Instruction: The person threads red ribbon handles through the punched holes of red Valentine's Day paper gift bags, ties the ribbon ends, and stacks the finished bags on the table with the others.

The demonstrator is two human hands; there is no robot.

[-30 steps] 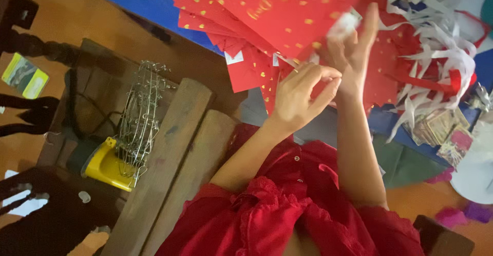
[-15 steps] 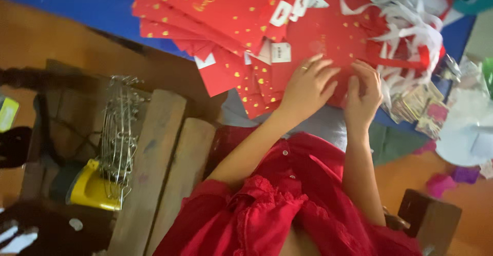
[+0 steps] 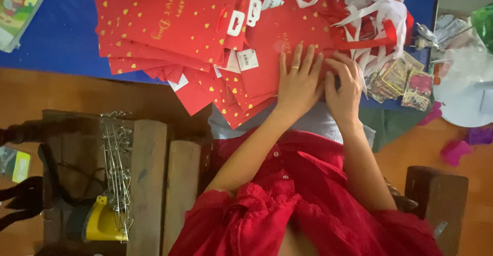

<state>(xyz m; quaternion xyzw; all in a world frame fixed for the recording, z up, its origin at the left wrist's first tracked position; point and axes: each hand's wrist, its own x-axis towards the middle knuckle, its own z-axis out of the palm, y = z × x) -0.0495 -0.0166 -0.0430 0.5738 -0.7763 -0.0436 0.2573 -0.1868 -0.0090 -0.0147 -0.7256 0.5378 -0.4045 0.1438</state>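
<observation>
Flat-pressed, fingers spread: left hand [image 3: 298, 84], ring on one finger, palm down on the top red paper gift bag with gold heart print [image 3: 287, 40]. Nothing is pinched; the hand rests open on the paper. Right hand [image 3: 345, 89], just beside and touching the left, fingers curled at the bag's right edge; whether it clasps the paper cannot be told.

Head view, items listed left to right:

Children's picture book [image 3: 20, 4], far left corner, on the blue table covering [image 3: 56, 40].

Stack of matching red gift bags [image 3: 169, 19], fanned out, overlapping, far centre-left, on the blue covering; white tags [image 3: 247, 59] and white handle slots show between them. The pressed bag lies at the right end of this stack, its near edge overhanging the table toward the person.

Tangle of white and red ribbon strips [image 3: 375, 9], far right of the bags, partly on top of them.

Small printed cards or packets [image 3: 405, 78], right of the right hand, at the covering's edge.

White plastic sheet or bag [image 3: 462, 91], far right.

Wooden bench slats [image 3: 162, 184], near left, on the brown floor.

Wire metal rack [image 3: 115, 163], upright against the slats; yellow plastic object [image 3: 102, 222] at its near end.

Red blouse sleeves [image 3: 287, 204], near centre.
</observation>
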